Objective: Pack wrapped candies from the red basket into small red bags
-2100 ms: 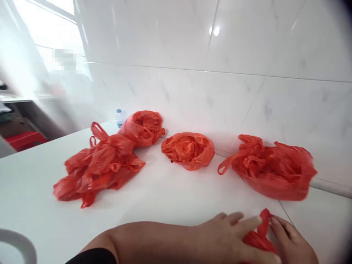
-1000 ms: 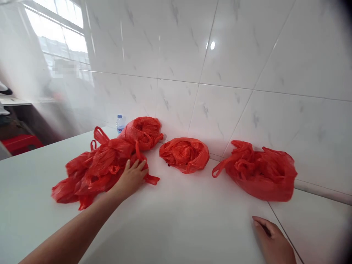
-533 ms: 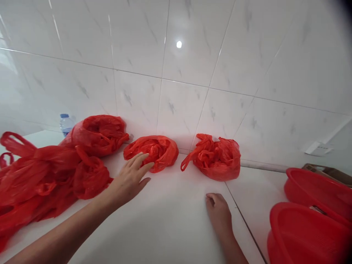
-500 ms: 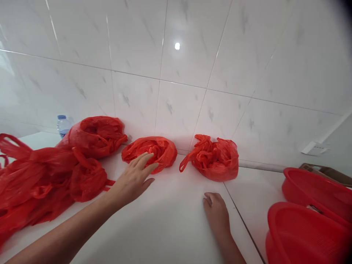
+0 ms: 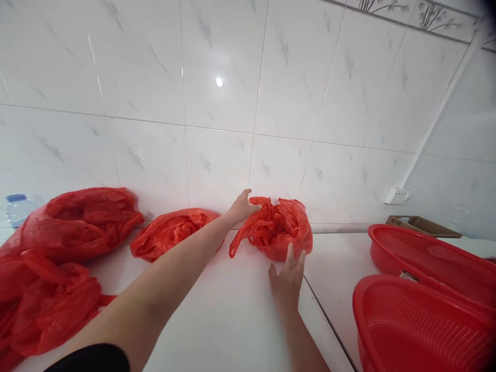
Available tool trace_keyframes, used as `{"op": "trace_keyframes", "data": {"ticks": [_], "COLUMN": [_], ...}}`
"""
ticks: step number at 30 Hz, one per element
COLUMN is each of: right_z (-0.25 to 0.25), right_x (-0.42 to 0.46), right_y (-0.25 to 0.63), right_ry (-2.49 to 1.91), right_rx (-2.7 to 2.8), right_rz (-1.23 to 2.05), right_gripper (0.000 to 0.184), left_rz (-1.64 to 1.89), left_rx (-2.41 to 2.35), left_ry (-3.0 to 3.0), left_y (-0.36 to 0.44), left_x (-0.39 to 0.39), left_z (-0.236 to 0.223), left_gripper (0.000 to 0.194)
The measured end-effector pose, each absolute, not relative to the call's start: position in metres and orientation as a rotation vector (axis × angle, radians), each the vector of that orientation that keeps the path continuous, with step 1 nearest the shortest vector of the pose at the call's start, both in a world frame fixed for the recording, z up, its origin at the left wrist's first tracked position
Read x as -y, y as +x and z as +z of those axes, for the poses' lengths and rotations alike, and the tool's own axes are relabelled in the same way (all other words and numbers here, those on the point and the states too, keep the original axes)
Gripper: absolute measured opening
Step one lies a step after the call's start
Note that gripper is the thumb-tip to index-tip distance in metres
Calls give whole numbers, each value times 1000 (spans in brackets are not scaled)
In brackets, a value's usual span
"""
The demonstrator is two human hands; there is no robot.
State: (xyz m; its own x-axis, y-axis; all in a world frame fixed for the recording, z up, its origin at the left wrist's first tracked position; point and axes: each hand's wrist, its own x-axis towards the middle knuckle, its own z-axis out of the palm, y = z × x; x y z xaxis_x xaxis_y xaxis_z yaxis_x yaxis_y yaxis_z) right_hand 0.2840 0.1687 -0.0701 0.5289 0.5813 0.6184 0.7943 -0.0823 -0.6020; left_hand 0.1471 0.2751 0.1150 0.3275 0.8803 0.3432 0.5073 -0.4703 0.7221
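Observation:
A red plastic bag (image 5: pixel 289 227), bunched up with a loop of handle trailing to its left, sits on the white table against the wall. My left hand (image 5: pixel 243 208) is at its upper left edge, fingers apart; whether it touches the plastic I cannot tell. In front of the same bag, my right hand (image 5: pixel 287 281) has its fingers spread, tips at the bag's lower edge. Partly behind my left forearm lies another red plastic bag (image 5: pixel 166 235).
Larger red bags (image 5: pixel 89 217) are heaped at the left, with a blue-capped plastic bottle (image 5: pixel 17 209) behind them. Two red plastic baskets (image 5: pixel 382 305) stand at the right. A cardboard box (image 5: pixel 422 226) and a wall socket (image 5: pixel 397 195) are beyond them.
The view has turned to the right. My left hand has moved from the middle bag to the right-hand one. My right hand has opened and reached forward to that bag.

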Motion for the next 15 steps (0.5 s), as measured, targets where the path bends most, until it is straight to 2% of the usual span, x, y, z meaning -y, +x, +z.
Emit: {"op": "trace_keyframes", "data": {"ticks": [2,7,11,15], "right_z": [-69,-64,-63,-69], "right_x": [-175,-184,-189,-195], "right_y": [289,300,307,314], "right_ry": [-1752,-1767,-1779,-1730], "right_rx": [1093,1097,1122,1211], "right_rz": [-248,-142,-72,-112], "right_gripper": [79,81,77,73], "left_rz": [1013,1045,1117,1360], "left_rx": [-1264,-1315,-1215,-1058], "left_ry": [2031,1917,1924,1878], "left_y": [162,187,195,196], "left_x": [-297,-337,-347,-342], "left_z": [113,95,87,103], "left_gripper": [73,36,31,25]}}
